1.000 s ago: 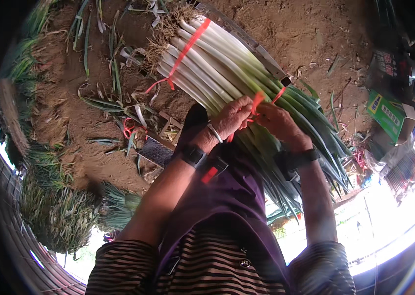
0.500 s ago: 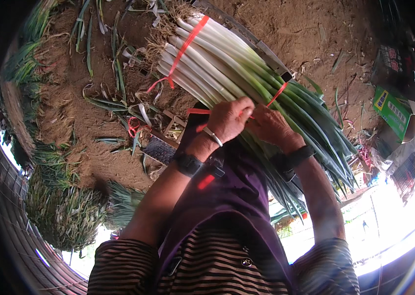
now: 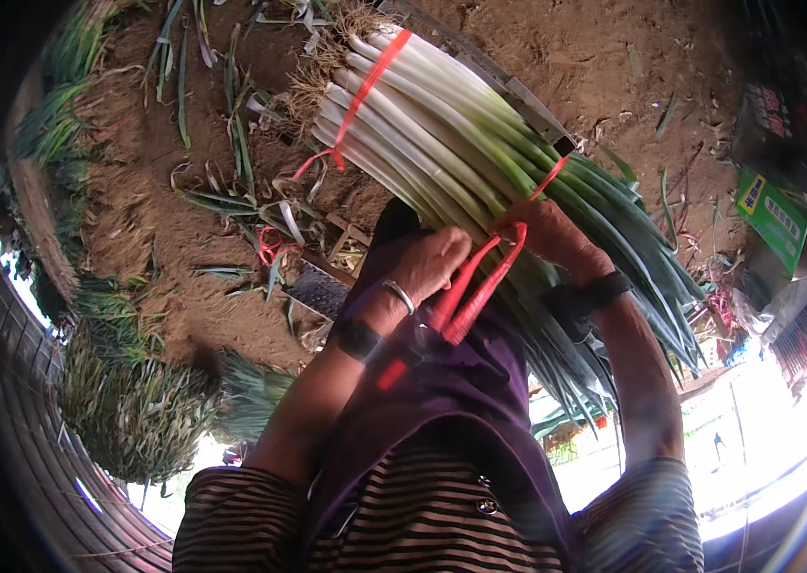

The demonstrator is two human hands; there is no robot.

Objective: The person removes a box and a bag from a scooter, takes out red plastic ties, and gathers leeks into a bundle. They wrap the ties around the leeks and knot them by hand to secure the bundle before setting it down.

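Observation:
A large bundle of long green onions [image 3: 451, 124] lies slanted before me, roots at upper left and green leaves at lower right. One red plastic tape [image 3: 365, 95] is tied around the white stems. A second red tape [image 3: 551, 178] crosses the green part. My right hand [image 3: 552, 234] is closed on this second tape at the near side of the bundle, and two red strands [image 3: 473, 291] hang from it toward my lap. My left hand [image 3: 430, 265] is curled beside these strands, its fingertips next to them; what lies inside its fingers is hidden.
Beneath the bundle runs a dark rail [image 3: 537, 116]. Loose leaves [image 3: 236, 124] and red tape scraps [image 3: 272, 246] lie on the soil at left. A heap of onion greens [image 3: 127, 411] is at lower left. A green box [image 3: 774, 224] stands at right.
My hands have moved apart, the left drawing down and left, the right slightly right. The red strands now hang visibly between them. The view has shifted slightly; the bundle stays in place.

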